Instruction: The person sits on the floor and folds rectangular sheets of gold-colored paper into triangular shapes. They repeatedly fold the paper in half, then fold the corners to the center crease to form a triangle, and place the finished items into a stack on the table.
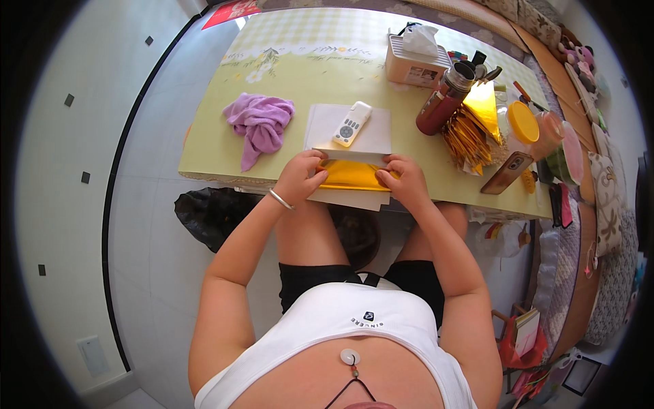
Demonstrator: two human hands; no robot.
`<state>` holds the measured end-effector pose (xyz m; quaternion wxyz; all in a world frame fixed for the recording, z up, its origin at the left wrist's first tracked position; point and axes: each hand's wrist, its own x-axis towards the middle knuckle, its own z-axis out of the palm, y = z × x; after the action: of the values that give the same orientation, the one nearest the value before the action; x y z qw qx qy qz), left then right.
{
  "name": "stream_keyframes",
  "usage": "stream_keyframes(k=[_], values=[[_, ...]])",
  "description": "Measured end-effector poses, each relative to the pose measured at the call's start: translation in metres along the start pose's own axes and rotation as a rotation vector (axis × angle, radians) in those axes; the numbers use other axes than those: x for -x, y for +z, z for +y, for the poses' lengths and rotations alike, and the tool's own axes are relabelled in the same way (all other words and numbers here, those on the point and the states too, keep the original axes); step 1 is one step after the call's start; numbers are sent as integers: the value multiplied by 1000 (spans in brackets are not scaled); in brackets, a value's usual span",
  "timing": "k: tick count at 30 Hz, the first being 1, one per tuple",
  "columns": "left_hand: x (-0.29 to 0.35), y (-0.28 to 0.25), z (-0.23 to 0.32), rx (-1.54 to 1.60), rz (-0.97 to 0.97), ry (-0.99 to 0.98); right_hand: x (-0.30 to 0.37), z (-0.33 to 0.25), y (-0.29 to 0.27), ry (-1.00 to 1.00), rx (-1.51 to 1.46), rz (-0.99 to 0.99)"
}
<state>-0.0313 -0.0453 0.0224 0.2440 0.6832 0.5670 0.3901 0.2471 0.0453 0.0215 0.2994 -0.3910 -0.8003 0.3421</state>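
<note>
A sheet of gold foil paper (pixel 349 177) is stretched between my two hands at the table's near edge. Its far side is turned up, so a pale strip shows along the fold. My left hand (pixel 302 176), a silver bangle on its wrist, pinches the left end of the sheet. At the right end, the fingers and thumb of my right hand (pixel 407 180) are closed on the same sheet. Just beyond lies a stack of white paper (pixel 320 126) with a white remote control (pixel 352 124) resting on it. More white sheets stick out below the foil.
A crumpled purple cloth (pixel 262 123) lies to the left. On the right stand a dark red thermos (pixel 443 102), a bundle of folded gold paper (pixel 466 140), a leaning phone (pixel 507 172) and a yellow-lidded jar (pixel 523 123). A tissue box (pixel 412 65) sits farther back.
</note>
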Motion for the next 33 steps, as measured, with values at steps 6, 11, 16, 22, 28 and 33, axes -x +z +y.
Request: stream_keyframes(k=[6,11,16,22,28,33], values=[[-7,15,0,-360,163,-89,-16,3,20,89,247,201],[-9,19,42,-627,219,-192,-19,6,26,98,335,240],[4,45,32,-519,-62,317,-19,0,27,120,336,230],[25,59,38,-686,-136,200,-18,8,24,123,323,247],[27,59,39,-749,-175,172,-16,6,25,128,450,234],[27,58,41,-775,-260,144,1,-13,45,-400,682,156]])
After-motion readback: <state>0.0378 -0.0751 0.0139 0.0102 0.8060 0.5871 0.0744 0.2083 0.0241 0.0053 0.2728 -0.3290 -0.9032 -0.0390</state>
